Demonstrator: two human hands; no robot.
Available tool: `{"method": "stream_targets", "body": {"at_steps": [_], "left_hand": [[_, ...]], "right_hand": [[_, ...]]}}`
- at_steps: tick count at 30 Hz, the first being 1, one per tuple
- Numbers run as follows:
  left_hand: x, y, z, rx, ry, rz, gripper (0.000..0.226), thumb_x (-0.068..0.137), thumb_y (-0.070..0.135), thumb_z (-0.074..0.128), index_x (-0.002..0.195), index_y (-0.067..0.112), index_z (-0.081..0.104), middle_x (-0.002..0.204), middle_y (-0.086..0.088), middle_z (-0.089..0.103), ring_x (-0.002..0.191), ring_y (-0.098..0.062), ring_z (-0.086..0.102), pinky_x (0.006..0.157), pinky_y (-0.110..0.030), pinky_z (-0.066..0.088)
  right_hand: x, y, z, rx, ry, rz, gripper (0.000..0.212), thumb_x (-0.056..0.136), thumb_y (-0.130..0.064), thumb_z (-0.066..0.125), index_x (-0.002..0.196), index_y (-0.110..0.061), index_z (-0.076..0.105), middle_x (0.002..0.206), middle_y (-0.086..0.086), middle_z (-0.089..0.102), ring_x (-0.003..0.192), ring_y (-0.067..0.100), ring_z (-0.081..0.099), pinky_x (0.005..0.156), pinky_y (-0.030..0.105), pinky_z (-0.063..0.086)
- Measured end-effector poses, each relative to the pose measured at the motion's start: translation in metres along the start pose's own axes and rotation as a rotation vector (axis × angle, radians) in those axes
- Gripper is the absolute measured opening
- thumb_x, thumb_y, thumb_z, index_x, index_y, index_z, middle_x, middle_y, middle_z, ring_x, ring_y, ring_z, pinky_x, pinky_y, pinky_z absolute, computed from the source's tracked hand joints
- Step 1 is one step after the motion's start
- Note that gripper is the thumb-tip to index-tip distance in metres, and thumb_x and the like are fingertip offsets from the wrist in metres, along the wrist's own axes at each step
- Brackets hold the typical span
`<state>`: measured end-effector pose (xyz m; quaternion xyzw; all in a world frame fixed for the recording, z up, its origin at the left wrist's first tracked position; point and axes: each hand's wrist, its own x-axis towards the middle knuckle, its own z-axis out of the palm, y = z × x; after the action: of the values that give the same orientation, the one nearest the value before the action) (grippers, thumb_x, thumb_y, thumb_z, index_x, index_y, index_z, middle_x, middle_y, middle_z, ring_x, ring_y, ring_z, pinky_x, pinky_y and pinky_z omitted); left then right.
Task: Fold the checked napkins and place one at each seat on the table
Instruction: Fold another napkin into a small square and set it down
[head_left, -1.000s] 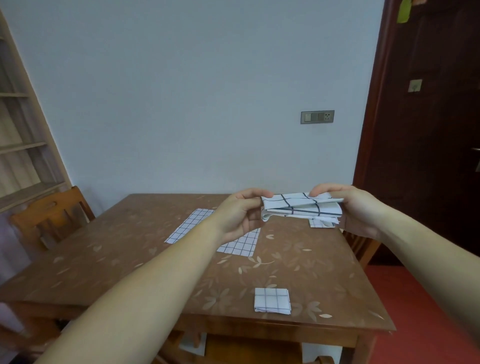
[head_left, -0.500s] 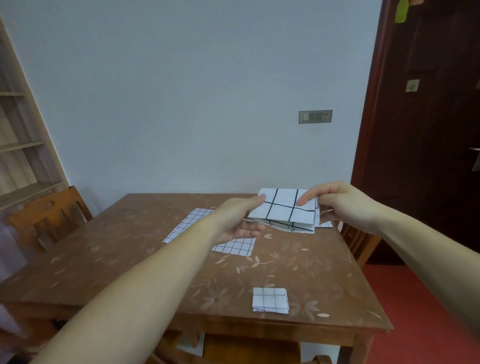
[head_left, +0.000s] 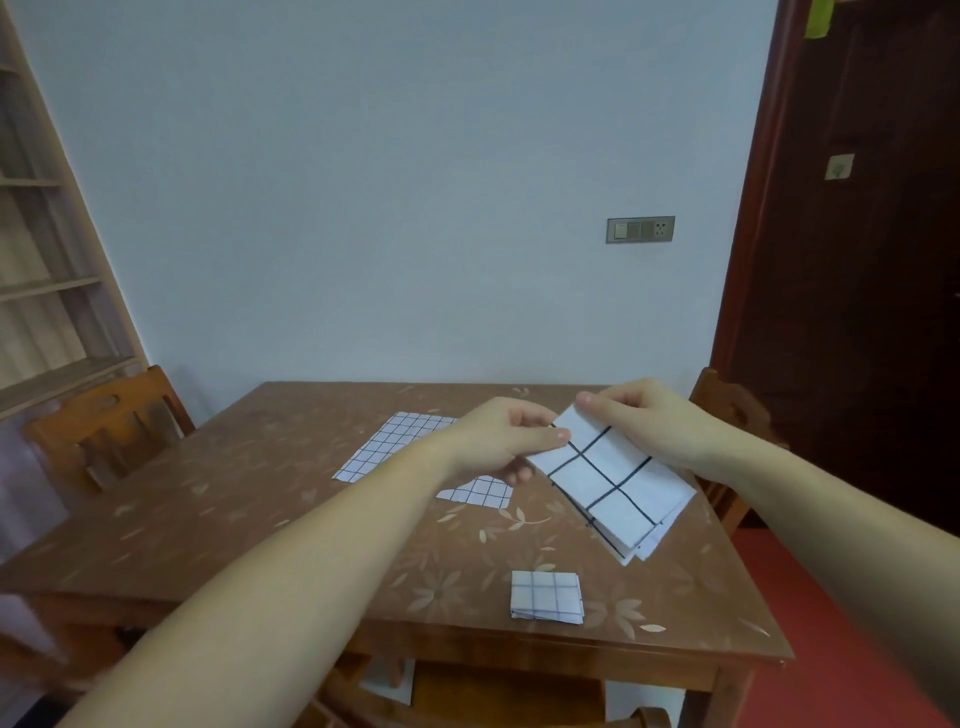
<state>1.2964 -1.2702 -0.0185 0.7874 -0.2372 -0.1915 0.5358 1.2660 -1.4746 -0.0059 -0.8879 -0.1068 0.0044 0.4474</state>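
A folded white napkin with dark checks (head_left: 613, 488) hangs tilted above the right side of the brown table (head_left: 234, 509). My left hand (head_left: 504, 441) pinches its upper left edge between thumb and fingers. My right hand (head_left: 654, 421) pinches its top corner. A small folded checked napkin (head_left: 545, 596) lies near the table's front edge. An unfolded checked napkin (head_left: 395, 447) lies flat at the table's middle, partly hidden behind my left arm.
A wooden chair (head_left: 104, 426) stands at the table's left side and another chair (head_left: 727, 410) at the right, behind my right hand. Part of a chair back (head_left: 498, 701) shows below the front edge. A dark door (head_left: 857, 260) is at the right.
The held napkin has tipped from lying flat between my hands to hanging down and to the right, its checked face toward me. Both hands shifted to its top edge.
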Motion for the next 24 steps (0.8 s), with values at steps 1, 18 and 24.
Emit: {"method": "stream_targets", "body": {"at_steps": [1, 18, 24], "left_hand": [[-0.001, 0.000, 0.000, 0.008, -0.012, 0.001, 0.012, 0.096, 0.025, 0.060, 0.098, 0.017, 0.068, 0.072, 0.008, 0.067, 0.046, -0.010, 0.048, 0.049, -0.020, 0.040], [-0.001, -0.019, 0.027, -0.586, 0.133, -0.057, 0.018, 0.094, 0.030, 0.062, 0.108, 0.021, 0.066, 0.103, -0.005, 0.070, 0.093, -0.023, 0.068, 0.077, -0.038, 0.057], [-0.012, -0.033, 0.023, -0.315, 0.105, -0.112, 0.015, 0.093, 0.018, 0.064, 0.107, 0.013, 0.064, 0.085, -0.004, 0.073, 0.065, -0.016, 0.070, 0.054, -0.021, 0.056]], "right_hand": [[0.001, -0.001, 0.002, -0.020, 0.014, -0.015, 0.049, 0.094, -0.054, 0.052, 0.068, -0.014, 0.061, 0.056, 0.002, 0.053, 0.047, 0.018, 0.047, 0.050, 0.029, 0.038], [0.030, 0.005, 0.038, -0.017, 0.456, -0.191, 0.050, 0.098, -0.039, 0.048, 0.072, 0.003, 0.054, 0.061, 0.022, 0.047, 0.055, 0.015, 0.041, 0.055, 0.031, 0.031], [0.035, 0.011, 0.045, 0.003, 0.547, -0.173, 0.052, 0.099, -0.038, 0.047, 0.069, 0.004, 0.045, 0.057, 0.009, 0.037, 0.054, 0.015, 0.034, 0.054, 0.031, 0.028]]}}
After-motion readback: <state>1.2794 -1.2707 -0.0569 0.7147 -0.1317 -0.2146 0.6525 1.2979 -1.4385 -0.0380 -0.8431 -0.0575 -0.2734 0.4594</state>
